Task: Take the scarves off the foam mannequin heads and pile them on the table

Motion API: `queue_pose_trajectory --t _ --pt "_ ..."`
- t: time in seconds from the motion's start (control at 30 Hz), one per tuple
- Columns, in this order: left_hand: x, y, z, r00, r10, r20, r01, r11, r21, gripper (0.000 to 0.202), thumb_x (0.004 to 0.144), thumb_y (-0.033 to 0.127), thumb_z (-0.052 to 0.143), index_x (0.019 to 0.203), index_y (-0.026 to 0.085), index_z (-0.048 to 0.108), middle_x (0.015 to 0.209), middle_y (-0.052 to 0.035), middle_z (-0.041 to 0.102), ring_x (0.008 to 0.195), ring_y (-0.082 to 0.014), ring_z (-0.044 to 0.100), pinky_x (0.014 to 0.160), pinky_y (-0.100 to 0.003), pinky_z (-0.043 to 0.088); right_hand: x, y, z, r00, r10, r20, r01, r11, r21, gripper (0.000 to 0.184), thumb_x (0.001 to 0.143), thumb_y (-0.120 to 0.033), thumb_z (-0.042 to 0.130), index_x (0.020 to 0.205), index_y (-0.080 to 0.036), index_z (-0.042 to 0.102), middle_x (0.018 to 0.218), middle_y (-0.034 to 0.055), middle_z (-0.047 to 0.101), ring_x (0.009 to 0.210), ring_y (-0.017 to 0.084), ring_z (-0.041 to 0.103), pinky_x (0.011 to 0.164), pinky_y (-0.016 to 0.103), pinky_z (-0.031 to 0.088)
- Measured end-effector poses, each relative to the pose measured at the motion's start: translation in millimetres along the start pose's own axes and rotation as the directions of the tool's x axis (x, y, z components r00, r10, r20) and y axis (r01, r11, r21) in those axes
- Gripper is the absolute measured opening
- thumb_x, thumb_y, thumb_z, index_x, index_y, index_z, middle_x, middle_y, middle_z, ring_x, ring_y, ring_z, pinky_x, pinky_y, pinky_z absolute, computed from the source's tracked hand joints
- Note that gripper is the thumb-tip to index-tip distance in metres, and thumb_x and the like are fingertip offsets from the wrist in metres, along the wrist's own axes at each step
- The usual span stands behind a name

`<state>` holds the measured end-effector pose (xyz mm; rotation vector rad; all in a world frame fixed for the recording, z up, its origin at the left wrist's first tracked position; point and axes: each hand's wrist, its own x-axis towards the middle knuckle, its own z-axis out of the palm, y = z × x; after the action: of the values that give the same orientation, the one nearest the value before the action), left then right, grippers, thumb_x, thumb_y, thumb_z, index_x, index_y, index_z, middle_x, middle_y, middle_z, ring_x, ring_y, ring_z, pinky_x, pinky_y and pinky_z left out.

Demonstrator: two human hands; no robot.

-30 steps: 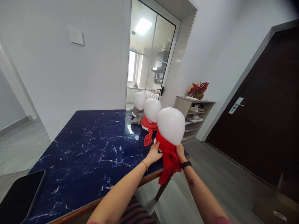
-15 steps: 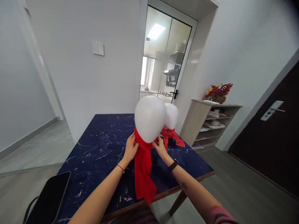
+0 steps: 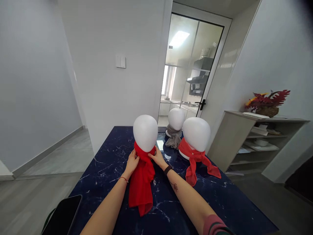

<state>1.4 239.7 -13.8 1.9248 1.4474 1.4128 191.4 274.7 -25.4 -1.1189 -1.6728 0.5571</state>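
Note:
A white foam mannequin head point(image 3: 145, 132) stands on the dark blue marble table point(image 3: 107, 160), with a red scarf point(image 3: 141, 182) tied at its neck and hanging toward me. My left hand point(image 3: 132, 162) grips the neck on the left side. My right hand point(image 3: 157, 157) holds the neck on the right, a black watch on that wrist. A second white head point(image 3: 196, 133) with an orange-red scarf point(image 3: 195, 160) stands to the right. A third head point(image 3: 176, 119) with a grey scarf point(image 3: 173, 139) stands behind.
A black phone point(image 3: 63, 218) lies at the table's near left corner. A wooden shelf unit point(image 3: 256, 137) with a flower basket point(image 3: 267, 103) stands to the right. A glass door point(image 3: 190, 71) to a kitchen is behind the table.
I have carried the red-scarfed head from the table's right edge leftward and set it down near the middle. Both hands stay at its neck. The view has turned right.

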Motion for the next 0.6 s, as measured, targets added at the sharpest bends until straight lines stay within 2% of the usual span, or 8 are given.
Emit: queue_pose_trajectory --t 0.1,0.2,0.27,0.33,0.4,0.47,0.53,0.6 --pt "-2 -4 0.2 1.0 -0.02 -0.008 0.021 1.0 0.021 0.05 0.073 0.01 0.045 0.121 0.018 0.054 0.125 -0.0092 0.059 0.119 -0.0208 0.052 0.104 -0.037 0.038 -3 -2 1 1.0 0.016 0.018 -0.015 0.999 -0.043 0.067 0.071 -0.04 0.067 0.13 -0.016 0.047 0.124 0.0135 0.058 0.113 0.027 0.054 0.098 0.044 0.04" --pt "-8 -5 -2.5 0.986 -0.11 -0.127 0.117 0.992 0.053 0.049 0.073 0.012 0.048 0.122 0.016 0.052 0.126 -0.0126 0.057 0.117 -0.0227 0.053 0.1 -0.038 0.042 -11 -7 -2 0.99 0.058 -0.129 -0.061 0.998 -0.022 0.065 0.072 -0.043 0.066 0.127 -0.015 0.046 0.129 0.0155 0.053 0.116 0.026 0.052 0.098 0.041 0.041" --pt "-14 -4 -5.6 0.965 -0.164 -0.206 0.182 0.981 0.072 0.04 0.073 0.012 0.047 0.112 0.015 0.056 0.114 -0.0138 0.062 0.107 -0.0239 0.059 0.092 -0.04 0.047 -19 -10 -6 0.962 0.128 -0.242 -0.133 0.991 -0.004 0.052 0.079 -0.044 0.058 0.119 -0.012 0.05 0.119 0.017 0.058 0.106 0.025 0.058 0.091 0.04 0.046" --pt "-21 -1 -8.8 0.961 -0.165 -0.221 0.188 0.978 0.088 0.028 0.073 0.011 0.044 0.096 0.016 0.059 0.097 -0.0112 0.064 0.094 -0.0234 0.061 0.085 -0.041 0.05 -28 -14 -10 0.952 0.164 -0.26 -0.169 0.986 0.004 0.034 0.085 -0.04 0.047 0.103 -0.013 0.056 0.097 0.0128 0.064 0.086 0.022 0.062 0.079 0.037 0.049" --pt "-26 3 -11.0 0.972 -0.121 -0.203 0.144 0.984 0.104 0.021 0.074 0.01 0.043 0.084 0.018 0.059 0.09 -0.0085 0.063 0.088 -0.0218 0.061 0.083 -0.039 0.05 -37 -20 -13 0.972 0.129 -0.194 -0.131 0.991 0.003 0.022 0.086 -0.033 0.046 0.089 -0.017 0.059 0.081 0.0069 0.064 0.075 0.02 0.061 0.073 0.033 0.05" --pt "-30 9 -11.7 0.985 -0.054 -0.164 0.074 0.99 0.118 0.021 0.076 0.011 0.042 0.085 0.019 0.059 0.094 -0.008 0.062 0.089 -0.02 0.06 0.081 -0.036 0.051 -46 -30 -13 0.997 -0.002 -0.082 -0.001 0.999 -0.043 0.016 0.086 -0.026 0.047 0.085 -0.019 0.061 0.084 0.005 0.064 0.078 0.018 0.061 0.076 0.03 0.049" --pt "-32 15 -11.3 0.995 0.02 -0.1 -0.006 0.991 0.133 0.023 0.079 0.012 0.042 0.094 0.019 0.059 0.101 -0.0079 0.061 0.093 -0.0184 0.06 0.083 -0.033 0.051 -52 -39 -12 0.983 -0.167 0.079 0.176 0.976 -0.125 0.02 0.085 -0.017 0.046 0.098 -0.02 0.061 0.102 0.0059 0.062 0.086 0.016 0.06 0.082 0.03 0.048" --pt "-33 20 -10.3 0.996 0.085 -0.03 -0.079 0.984 0.16 0.027 0.08 0.012 0.044 0.102 0.019 0.058 0.107 -0.0076 0.061 0.1 -0.018 0.058 0.09 -0.033 0.048 -56 -45 -10 0.939 -0.254 0.233 0.302 0.933 -0.197 0.036 0.082 -0.01 0.046 0.116 -0.021 0.055 0.117 0.0074 0.056 0.091 0.015 0.059 0.085 0.03 0.048"
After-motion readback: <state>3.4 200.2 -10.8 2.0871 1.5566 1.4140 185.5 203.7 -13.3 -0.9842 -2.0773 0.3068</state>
